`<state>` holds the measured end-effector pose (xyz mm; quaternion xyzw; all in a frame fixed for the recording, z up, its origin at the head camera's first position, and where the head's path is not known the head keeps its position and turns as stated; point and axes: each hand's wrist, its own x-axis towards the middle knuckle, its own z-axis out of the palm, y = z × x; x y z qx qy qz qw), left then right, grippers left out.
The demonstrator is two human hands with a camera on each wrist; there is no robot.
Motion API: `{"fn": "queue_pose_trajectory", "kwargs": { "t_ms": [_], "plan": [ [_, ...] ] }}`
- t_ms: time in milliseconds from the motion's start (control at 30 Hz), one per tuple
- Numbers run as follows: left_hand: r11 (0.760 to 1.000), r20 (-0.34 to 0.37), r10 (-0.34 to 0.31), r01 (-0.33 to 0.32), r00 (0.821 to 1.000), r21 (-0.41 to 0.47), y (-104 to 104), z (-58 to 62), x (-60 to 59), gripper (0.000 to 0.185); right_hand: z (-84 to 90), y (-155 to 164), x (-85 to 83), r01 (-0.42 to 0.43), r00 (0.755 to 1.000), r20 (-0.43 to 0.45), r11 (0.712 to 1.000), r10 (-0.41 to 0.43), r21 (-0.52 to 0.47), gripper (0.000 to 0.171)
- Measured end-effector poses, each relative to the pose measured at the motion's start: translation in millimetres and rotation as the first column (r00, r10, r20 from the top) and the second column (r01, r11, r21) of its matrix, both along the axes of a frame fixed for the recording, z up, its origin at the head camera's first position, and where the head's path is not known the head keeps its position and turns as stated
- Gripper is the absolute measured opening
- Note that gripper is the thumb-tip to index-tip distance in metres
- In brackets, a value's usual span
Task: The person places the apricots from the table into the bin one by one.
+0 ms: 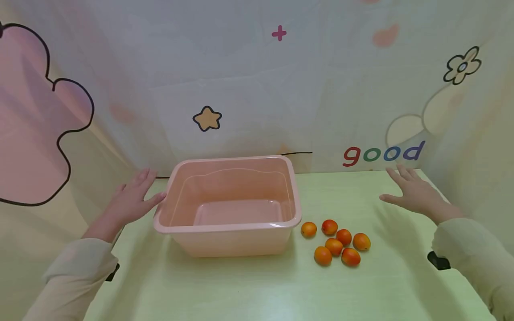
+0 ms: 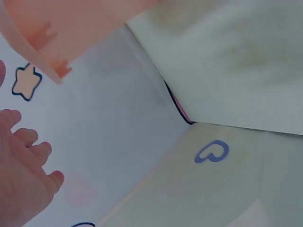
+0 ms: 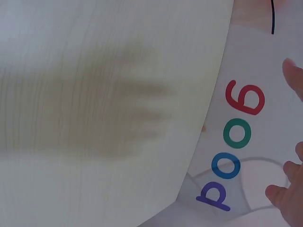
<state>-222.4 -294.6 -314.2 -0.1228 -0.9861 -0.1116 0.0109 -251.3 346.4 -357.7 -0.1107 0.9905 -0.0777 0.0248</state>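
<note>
A pink plastic basin (image 1: 237, 240) stands on the table, with nothing inside it. My left hand (image 1: 130, 203) is raised at its left side, fingers extended; the thumb overlaps the basin's rim in the head view, and whether it touches cannot be told. The left wrist view shows the same hand (image 2: 21, 175) at the left edge, below a corner of the basin (image 2: 80, 23). To the basin's right lie several small orange-red fruits (image 1: 334, 246), perhaps small tomatoes. Beyond them my right hand (image 1: 417, 196) hovers above the table with fingers spread, holding nothing; its fingertips (image 3: 276, 193) show in the right wrist view.
The pale green table (image 1: 241, 290) ends at a printed cloth backdrop (image 1: 249, 89) with a star and the word "good". More cloth hangs at both sides. Shadows of the right hand and arm fall on the tabletop (image 3: 57, 189).
</note>
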Motion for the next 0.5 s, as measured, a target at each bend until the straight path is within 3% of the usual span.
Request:
{"fn": "queue_pose_trajectory", "kwargs": {
  "t_ms": [200, 500],
  "plan": [
    [0.998, -0.006, -0.061, 0.061, 0.998, 0.003, 12.9, -1.8, 3.8, 0.064, -4.5, -22.0, -1.6, -0.033, 0.998, 0.048, 0.995, 0.038, -0.089, 0.098],
    [0.990, -0.047, -0.142, 0.143, 0.989, 0.015, 15.0, -9.9, 5.1, 0.048, -20.2, -52.4, -0.4, -0.095, 0.991, 0.077, 0.980, 0.110, -0.175, 0.085]
  ]
}}
